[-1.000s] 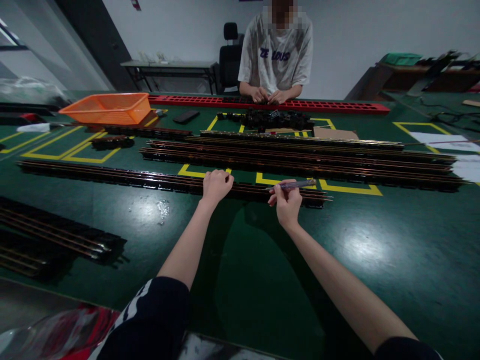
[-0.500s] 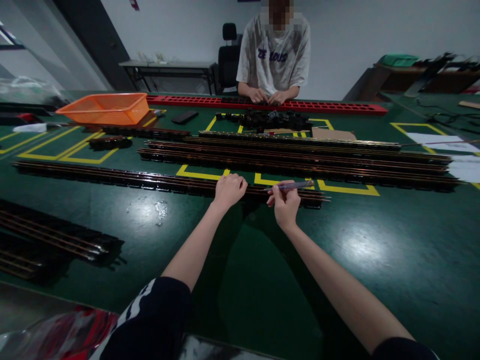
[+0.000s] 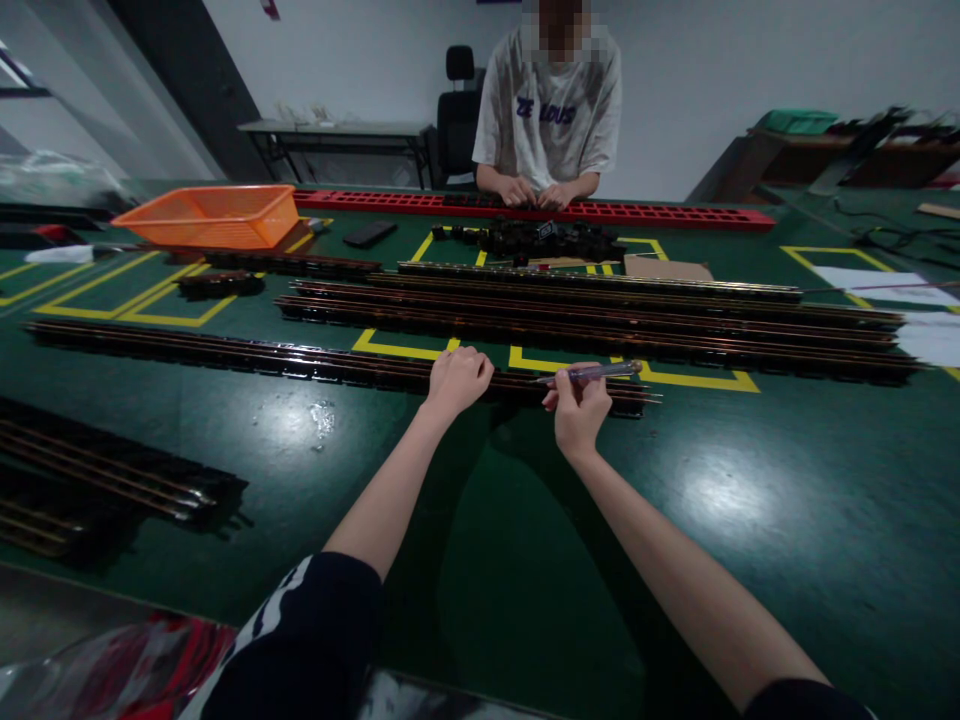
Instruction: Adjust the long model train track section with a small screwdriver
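Note:
A long dark strip with copper-coloured rods [image 3: 300,362] lies across the green table [image 3: 517,560] in front of me. My left hand [image 3: 459,382] rests closed on this strip right of its middle; what its fingers grip, if anything, is hidden. Close to the strip's right end, my right hand [image 3: 581,408] pinches a slim, pen-like tool [image 3: 600,371]. The tool lies nearly level, its thin tip pointing left over the strip towards my left hand. Behind both hands, several similar dark strips [image 3: 585,318] lie side by side.
An orange basket [image 3: 217,218] stands at the back left. Across the table a person [image 3: 551,110] has both hands at a long red rack [image 3: 675,214]. More dark strips [image 3: 112,470] lie at the near left. Dark parts [image 3: 555,240] and white papers [image 3: 885,284] lie farther back.
My right hand has moved slightly to the right along the strip with the pen-like tool. My left hand has stayed almost in place.

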`<state>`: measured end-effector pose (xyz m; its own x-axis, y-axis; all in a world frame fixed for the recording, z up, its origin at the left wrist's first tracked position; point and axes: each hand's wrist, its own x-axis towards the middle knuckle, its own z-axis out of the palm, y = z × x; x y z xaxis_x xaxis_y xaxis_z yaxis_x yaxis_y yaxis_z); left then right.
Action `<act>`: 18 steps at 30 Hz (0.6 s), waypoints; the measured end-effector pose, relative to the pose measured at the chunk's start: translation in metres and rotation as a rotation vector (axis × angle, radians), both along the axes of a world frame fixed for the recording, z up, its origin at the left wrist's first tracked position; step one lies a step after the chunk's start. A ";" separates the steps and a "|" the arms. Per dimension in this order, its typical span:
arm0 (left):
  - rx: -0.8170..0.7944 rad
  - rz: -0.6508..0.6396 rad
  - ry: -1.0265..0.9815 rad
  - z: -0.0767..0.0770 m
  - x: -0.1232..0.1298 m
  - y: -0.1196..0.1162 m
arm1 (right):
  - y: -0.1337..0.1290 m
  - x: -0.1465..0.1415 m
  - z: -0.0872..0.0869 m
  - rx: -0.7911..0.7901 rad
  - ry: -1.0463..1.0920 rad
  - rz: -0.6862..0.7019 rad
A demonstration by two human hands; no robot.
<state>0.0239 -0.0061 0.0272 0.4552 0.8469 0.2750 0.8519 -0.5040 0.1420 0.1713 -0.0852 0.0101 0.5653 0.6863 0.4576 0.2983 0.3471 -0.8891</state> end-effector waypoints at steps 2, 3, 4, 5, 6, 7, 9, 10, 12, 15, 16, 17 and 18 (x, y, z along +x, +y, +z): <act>-0.005 -0.007 -0.013 0.000 0.000 0.000 | 0.000 0.000 0.000 0.002 -0.024 -0.010; -0.008 -0.011 -0.018 -0.001 0.000 0.001 | 0.000 0.000 0.000 0.003 -0.035 -0.014; -0.011 -0.013 -0.022 -0.001 0.000 0.001 | 0.000 0.000 0.000 0.004 -0.042 -0.018; -0.012 -0.014 -0.024 -0.001 0.000 0.001 | -0.001 0.000 0.000 0.006 -0.044 -0.017; -0.012 -0.014 -0.025 -0.002 0.000 0.001 | -0.001 0.000 0.000 0.008 -0.043 -0.011; -0.010 -0.013 -0.026 -0.002 0.000 0.001 | 0.000 0.001 -0.001 0.009 -0.039 -0.002; -0.006 -0.012 -0.026 -0.002 0.000 0.001 | 0.000 0.001 -0.001 0.008 -0.026 0.020; -0.007 -0.012 -0.027 -0.002 0.000 0.001 | 0.000 0.001 -0.001 0.007 -0.019 0.028; -0.018 -0.010 -0.026 -0.001 0.000 0.001 | 0.000 0.002 -0.002 0.004 -0.007 0.038; -0.036 0.000 -0.019 0.001 -0.002 0.001 | 0.000 0.002 -0.002 -0.001 -0.004 0.062; -0.037 0.006 -0.014 0.001 -0.003 0.002 | 0.000 0.002 -0.001 -0.005 -0.008 0.072; -0.037 0.012 -0.008 0.002 -0.004 0.002 | 0.000 0.002 -0.001 -0.009 -0.011 0.081; -0.039 0.018 -0.002 0.003 -0.005 0.003 | 0.000 0.001 -0.001 -0.012 -0.013 0.086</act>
<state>0.0185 -0.0036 0.0304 0.4392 0.8652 0.2419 0.8607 -0.4824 0.1628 0.1726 -0.0848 0.0087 0.4979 0.7376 0.4561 0.2797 0.3613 -0.8895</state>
